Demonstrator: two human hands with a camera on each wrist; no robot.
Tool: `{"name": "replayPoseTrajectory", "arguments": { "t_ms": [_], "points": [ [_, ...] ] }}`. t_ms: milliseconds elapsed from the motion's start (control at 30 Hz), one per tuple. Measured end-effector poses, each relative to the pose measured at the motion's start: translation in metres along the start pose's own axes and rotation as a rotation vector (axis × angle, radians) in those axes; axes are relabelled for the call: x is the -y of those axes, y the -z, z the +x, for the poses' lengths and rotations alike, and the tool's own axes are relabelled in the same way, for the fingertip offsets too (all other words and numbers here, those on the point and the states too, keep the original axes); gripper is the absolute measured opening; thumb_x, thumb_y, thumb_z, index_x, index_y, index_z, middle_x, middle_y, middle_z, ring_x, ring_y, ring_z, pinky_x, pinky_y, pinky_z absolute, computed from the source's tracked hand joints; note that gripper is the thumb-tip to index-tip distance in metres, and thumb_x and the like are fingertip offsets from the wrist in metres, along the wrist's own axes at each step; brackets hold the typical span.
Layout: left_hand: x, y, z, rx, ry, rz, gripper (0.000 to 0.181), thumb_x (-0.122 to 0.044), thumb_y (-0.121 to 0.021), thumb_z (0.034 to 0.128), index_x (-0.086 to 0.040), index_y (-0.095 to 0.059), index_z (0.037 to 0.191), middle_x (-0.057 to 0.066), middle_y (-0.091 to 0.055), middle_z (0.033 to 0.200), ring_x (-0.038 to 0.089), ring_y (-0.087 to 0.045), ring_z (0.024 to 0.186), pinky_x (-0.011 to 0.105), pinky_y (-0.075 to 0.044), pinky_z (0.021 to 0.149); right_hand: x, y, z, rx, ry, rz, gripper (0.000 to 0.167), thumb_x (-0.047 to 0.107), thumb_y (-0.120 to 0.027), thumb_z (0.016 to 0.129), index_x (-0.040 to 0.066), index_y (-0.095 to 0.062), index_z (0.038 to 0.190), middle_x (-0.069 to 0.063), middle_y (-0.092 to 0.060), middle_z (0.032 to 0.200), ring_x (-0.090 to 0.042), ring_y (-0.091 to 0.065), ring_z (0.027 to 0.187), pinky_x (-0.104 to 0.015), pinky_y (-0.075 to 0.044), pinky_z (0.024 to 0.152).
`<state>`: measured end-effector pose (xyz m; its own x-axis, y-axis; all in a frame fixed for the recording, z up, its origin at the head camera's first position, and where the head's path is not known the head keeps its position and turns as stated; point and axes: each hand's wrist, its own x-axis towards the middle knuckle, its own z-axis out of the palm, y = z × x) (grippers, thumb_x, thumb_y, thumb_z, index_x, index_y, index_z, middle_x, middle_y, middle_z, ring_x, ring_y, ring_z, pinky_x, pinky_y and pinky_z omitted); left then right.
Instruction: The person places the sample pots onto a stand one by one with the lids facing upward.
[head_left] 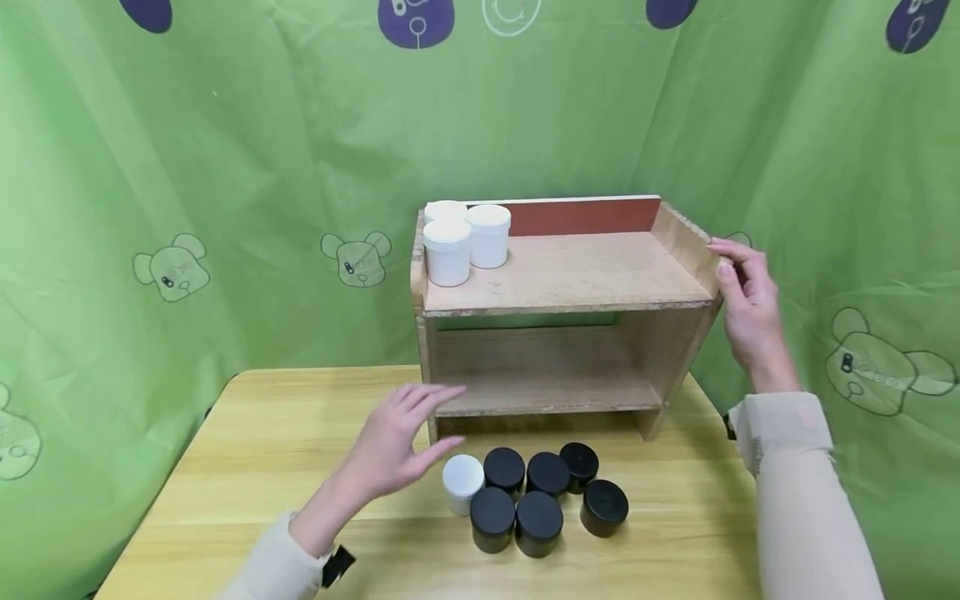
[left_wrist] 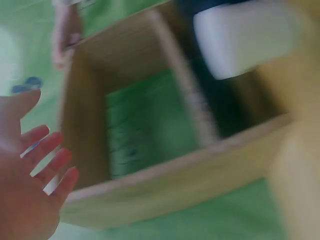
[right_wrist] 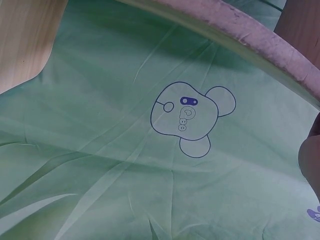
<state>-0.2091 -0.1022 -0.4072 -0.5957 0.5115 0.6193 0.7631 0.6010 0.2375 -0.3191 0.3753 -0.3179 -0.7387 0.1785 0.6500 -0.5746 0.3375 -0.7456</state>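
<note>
A green curtain (head_left: 225, 125) printed with bear heads covers the far side and both flanks. A pale wooden table (head_left: 262, 467) stands before it, bearing a two-tier wooden shelf (head_left: 577, 271) toward its far edge. The right sleeve (head_left: 813, 508) extends from the near right, the forearm directed away from the wearer; the right hand (head_left: 753, 308) grips the front edge of the shelf's right side panel, fingers on its upper part and thumb just below. The left forearm enters from the near left, angled far and right. The left hand (head_left: 390, 442) is held above the table with fingers extended, thumb well apart from them and nothing in its grasp; its fingertips point right, near the shelf's left front leg. Six black jars (head_left: 538, 523) stand on the table, near side of the shelf. One white jar (head_left: 462, 482) stands at their left, near the left thumb. Three white jars (head_left: 447, 257) stand grouped at the top tier's left end.
</note>
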Motion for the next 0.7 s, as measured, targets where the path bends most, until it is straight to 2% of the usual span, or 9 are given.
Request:
{"name": "replayPoseTrajectory", "arguments": {
  "t_ms": [167, 267, 367, 467, 567, 700],
  "points": [
    [0.016, -0.031, -0.045, 0.243, 0.161, -0.043, 0.079, -0.051, -0.076, 0.0895, -0.021, -0.045, 0.156, 0.003, -0.057, 0.151, 0.025, -0.055, 0.136, 0.056, -0.047, 0.115, -0.001, -0.002, 0.0, -0.006, 0.007, 0.037, 0.035, 0.011, -0.047, 0.109, 0.007, -0.058, 0.141, 0.007, -0.053, 0.143, -0.016, -0.043, 0.141, -0.015, -0.036, 0.119],
    [0.023, -0.046, -0.062, 0.322, 0.228, -0.08, 0.089, -0.053, -0.08, 0.0849, -0.024, -0.04, 0.159, 0.004, -0.053, 0.155, 0.029, -0.052, 0.14, 0.06, -0.044, 0.116, 0.0, -0.002, 0.0, -0.001, 0.001, 0.069, 0.034, 0.01, -0.047, 0.109, 0.006, -0.058, 0.141, 0.006, -0.053, 0.142, -0.017, -0.042, 0.142, -0.015, -0.036, 0.119],
    [0.028, -0.059, -0.071, 0.352, 0.261, -0.104, 0.092, -0.053, -0.082, 0.0833, -0.026, -0.038, 0.16, 0.006, -0.052, 0.155, 0.031, -0.051, 0.141, 0.062, -0.042, 0.117, 0.0, -0.002, -0.001, 0.005, -0.005, 0.077, 0.034, 0.01, -0.047, 0.109, 0.006, -0.058, 0.141, 0.007, -0.053, 0.143, -0.017, -0.042, 0.142, -0.015, -0.036, 0.119],
    [0.03, -0.069, -0.077, 0.374, 0.265, -0.122, 0.089, -0.051, -0.08, 0.0853, -0.023, -0.039, 0.159, 0.01, -0.053, 0.154, 0.035, -0.05, 0.141, 0.063, -0.04, 0.118, -0.001, -0.001, -0.002, 0.008, -0.012, 0.056, 0.035, 0.011, -0.047, 0.109, 0.007, -0.058, 0.142, 0.008, -0.052, 0.143, -0.016, -0.042, 0.142, -0.014, -0.036, 0.119],
    [0.031, -0.076, -0.078, 0.388, 0.266, -0.14, 0.084, -0.048, -0.079, 0.0878, -0.017, -0.042, 0.157, 0.012, -0.055, 0.152, 0.037, -0.051, 0.14, 0.064, -0.041, 0.118, -0.001, -0.001, -0.003, 0.013, -0.016, 0.059, 0.035, 0.012, -0.046, 0.109, 0.007, -0.057, 0.142, 0.008, -0.052, 0.144, -0.016, -0.042, 0.142, -0.015, -0.035, 0.12],
    [0.032, -0.082, -0.077, 0.389, 0.265, -0.143, 0.078, -0.043, -0.078, 0.0899, -0.012, -0.046, 0.154, 0.007, -0.058, 0.148, 0.031, -0.055, 0.136, 0.059, -0.048, 0.114, 0.0, 0.0, -0.003, 0.015, -0.022, 0.054, 0.036, 0.013, -0.046, 0.109, 0.008, -0.056, 0.143, 0.008, -0.051, 0.144, -0.016, -0.042, 0.142, -0.015, -0.036, 0.119]
  ]
}}
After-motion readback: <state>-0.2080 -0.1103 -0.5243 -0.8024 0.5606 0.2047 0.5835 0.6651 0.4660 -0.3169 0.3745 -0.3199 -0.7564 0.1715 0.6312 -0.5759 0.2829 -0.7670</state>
